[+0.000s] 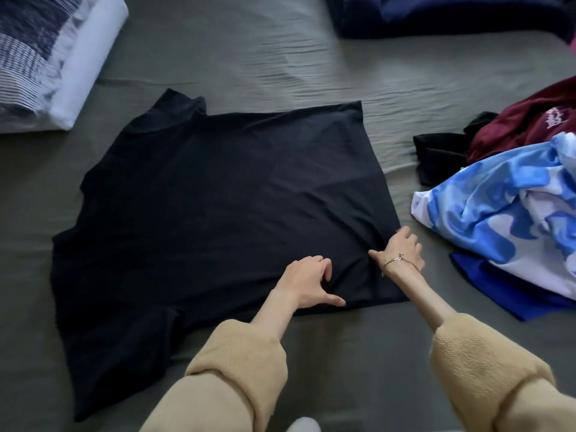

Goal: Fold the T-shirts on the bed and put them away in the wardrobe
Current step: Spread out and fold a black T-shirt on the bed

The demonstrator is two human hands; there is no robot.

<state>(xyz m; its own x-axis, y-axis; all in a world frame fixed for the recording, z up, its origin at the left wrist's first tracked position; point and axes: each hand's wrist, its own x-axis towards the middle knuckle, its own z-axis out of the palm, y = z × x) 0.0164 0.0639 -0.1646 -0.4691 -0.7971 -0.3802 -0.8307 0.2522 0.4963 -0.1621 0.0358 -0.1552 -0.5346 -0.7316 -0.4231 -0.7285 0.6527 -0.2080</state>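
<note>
Fingers [314, 263] of both hands pinch one black T-shirt [218, 194]; four garments beside.

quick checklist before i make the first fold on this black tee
1. Black T-shirt spread flat on the bed: ok.
2. Left hand on the fabric near the hem: ok.
3. Right hand at the hem corner: ok; firm pinch: cannot tell.
4. Wrinkles smoothed: not ok, creases by the hands.
5. Clothes pile apart from the shirt: ok.
</note>
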